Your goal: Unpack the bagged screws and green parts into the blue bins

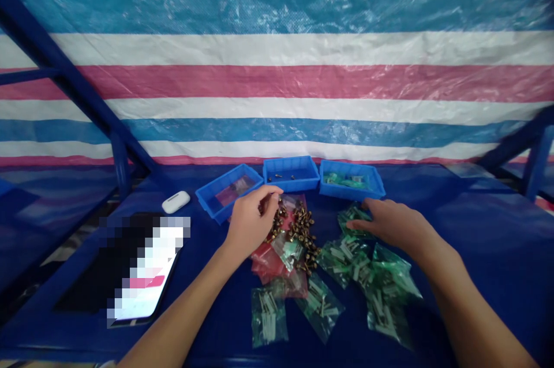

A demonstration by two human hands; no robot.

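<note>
My left hand (253,218) has its fingers curled beside a heap of brass-coloured screws (305,226), and a few dark screws show in the gap between thumb and fingers. My right hand (396,226) lies over a small green-tinted clear bag (352,218), its thumb and fingers apart. Under and beside the screws are red-tinted plastic bags (264,261). More clear bags with white plastic pieces (268,316) are spread toward me, with a cluster of green-tinted bags (383,293) below my right hand.
Three blue trays stand along the back: the left tray (208,205) holds a reddish bag, the middle tray (292,186) a few screws, and the right tray (350,192) green bags. A phone (149,281), partly blurred, and a white case (176,202) lie left. Striped sheeting (303,82) hangs behind.
</note>
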